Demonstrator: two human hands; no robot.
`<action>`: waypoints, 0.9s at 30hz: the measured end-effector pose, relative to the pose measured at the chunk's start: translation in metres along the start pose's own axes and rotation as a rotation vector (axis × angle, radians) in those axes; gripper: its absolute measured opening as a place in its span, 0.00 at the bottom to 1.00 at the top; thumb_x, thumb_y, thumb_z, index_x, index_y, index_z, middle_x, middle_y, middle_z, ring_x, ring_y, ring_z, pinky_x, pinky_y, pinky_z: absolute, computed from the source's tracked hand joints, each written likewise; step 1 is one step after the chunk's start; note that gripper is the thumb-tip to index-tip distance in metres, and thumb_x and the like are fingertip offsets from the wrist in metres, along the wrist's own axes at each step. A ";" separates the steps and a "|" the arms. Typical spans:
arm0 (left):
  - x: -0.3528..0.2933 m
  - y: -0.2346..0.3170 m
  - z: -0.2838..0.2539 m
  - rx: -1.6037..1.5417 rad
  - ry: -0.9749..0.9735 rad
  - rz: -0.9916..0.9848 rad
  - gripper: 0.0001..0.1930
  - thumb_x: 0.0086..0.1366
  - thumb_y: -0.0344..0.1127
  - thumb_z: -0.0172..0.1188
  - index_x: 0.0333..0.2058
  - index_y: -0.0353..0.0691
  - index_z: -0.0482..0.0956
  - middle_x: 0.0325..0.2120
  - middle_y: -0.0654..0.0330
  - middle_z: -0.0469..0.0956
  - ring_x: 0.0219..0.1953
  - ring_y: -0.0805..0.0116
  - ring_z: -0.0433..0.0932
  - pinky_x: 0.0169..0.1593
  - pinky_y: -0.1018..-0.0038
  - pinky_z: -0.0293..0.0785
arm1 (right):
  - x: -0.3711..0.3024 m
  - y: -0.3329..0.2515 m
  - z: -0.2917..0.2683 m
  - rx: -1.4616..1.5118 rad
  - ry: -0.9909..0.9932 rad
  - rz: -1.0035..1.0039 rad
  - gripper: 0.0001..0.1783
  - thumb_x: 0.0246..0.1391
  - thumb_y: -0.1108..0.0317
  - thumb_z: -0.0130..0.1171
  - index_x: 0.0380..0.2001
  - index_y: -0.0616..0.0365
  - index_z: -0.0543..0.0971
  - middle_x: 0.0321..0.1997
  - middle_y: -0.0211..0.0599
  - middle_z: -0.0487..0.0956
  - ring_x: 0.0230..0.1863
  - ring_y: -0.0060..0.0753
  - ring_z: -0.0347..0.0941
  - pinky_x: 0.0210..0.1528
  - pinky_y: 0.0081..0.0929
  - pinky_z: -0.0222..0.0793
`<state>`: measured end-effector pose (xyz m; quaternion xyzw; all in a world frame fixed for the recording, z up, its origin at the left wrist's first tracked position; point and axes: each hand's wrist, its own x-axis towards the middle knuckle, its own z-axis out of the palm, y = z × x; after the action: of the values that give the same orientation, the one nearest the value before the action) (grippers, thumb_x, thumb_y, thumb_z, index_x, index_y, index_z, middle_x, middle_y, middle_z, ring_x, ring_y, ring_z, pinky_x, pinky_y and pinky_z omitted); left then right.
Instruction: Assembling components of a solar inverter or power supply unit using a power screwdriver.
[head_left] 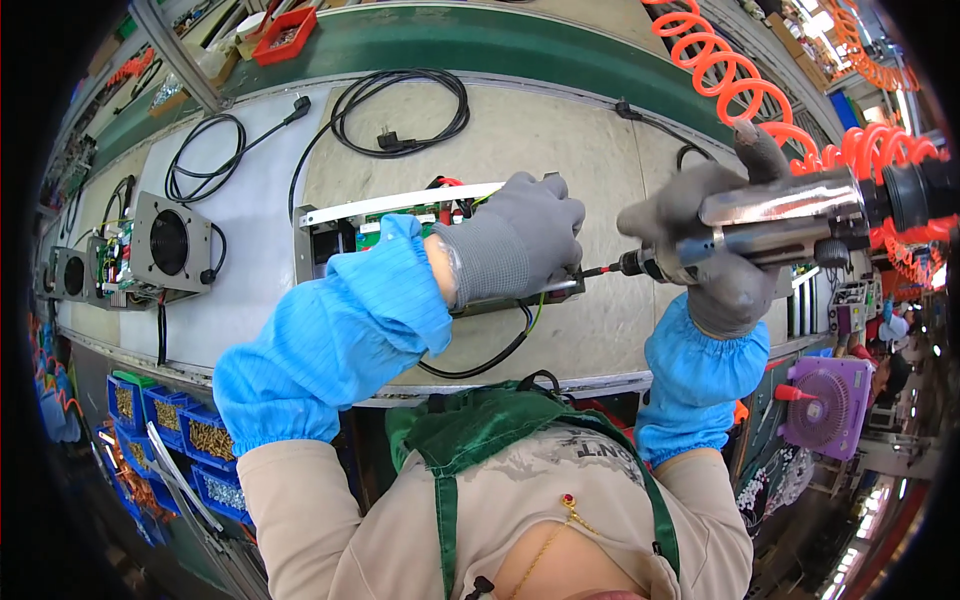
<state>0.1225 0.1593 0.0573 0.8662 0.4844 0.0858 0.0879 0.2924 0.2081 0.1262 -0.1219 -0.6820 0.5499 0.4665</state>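
Observation:
My left hand (525, 235), in a grey glove, is closed over the right end of an open metal chassis (305, 255) with a green circuit board (372, 226) inside. Its palm hides much of the chassis. In my right hand (690, 220), also gloved, is a shiny pneumatic screwdriver (785, 218), held level and pointing left. The screwdriver's bit (600, 270) reaches the chassis's right end beside my left fingertips. Any screw at the tip is too small to make out. A black cable (490, 368) loops out below the chassis.
Coiled black power cords (460, 120) lie along the bench's far side. More fan-fitted units (170, 240) stand at left. An orange coiled air hose (735, 85) hangs at right. Blue bins (208, 440) of small hardware sit below the bench's left edge. A purple fan (825, 408) stands at lower right.

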 end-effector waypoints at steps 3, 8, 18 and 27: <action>0.003 0.003 0.006 0.172 0.049 0.062 0.07 0.55 0.41 0.59 0.27 0.49 0.84 0.32 0.64 0.75 0.44 0.65 0.73 0.47 0.65 0.69 | 0.009 0.010 -0.016 0.320 -0.402 -0.056 0.46 0.43 0.60 0.68 0.62 0.64 0.57 0.19 0.33 0.71 0.16 0.25 0.67 0.20 0.26 0.62; 0.006 0.001 0.015 0.242 0.209 0.121 0.07 0.55 0.40 0.58 0.27 0.48 0.83 0.31 0.65 0.75 0.44 0.65 0.73 0.50 0.63 0.68 | 0.011 0.025 -0.028 0.353 -0.650 -0.130 0.34 0.47 0.60 0.65 0.55 0.59 0.64 0.10 0.20 0.61 0.10 0.21 0.60 0.17 0.25 0.57; 0.004 -0.004 0.022 0.212 0.232 0.093 0.05 0.52 0.39 0.58 0.26 0.52 0.83 0.33 0.64 0.75 0.44 0.62 0.74 0.49 0.63 0.67 | -0.008 0.008 0.015 0.103 -0.051 0.048 0.24 0.44 0.68 0.57 0.46 0.62 0.67 0.14 0.21 0.60 0.13 0.19 0.56 0.21 0.27 0.59; -0.076 0.038 0.006 0.065 0.826 -0.336 0.10 0.51 0.28 0.56 0.35 0.44 0.77 0.33 0.61 0.75 0.40 0.62 0.73 0.46 0.64 0.68 | 0.001 0.021 -0.005 0.167 -0.193 -0.011 0.36 0.44 0.65 0.59 0.58 0.64 0.65 0.18 0.21 0.61 0.16 0.17 0.58 0.45 0.38 0.71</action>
<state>0.1163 0.0741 0.0552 0.6708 0.6153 0.3939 -0.1274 0.2885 0.2192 0.1086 -0.0253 -0.6761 0.6114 0.4105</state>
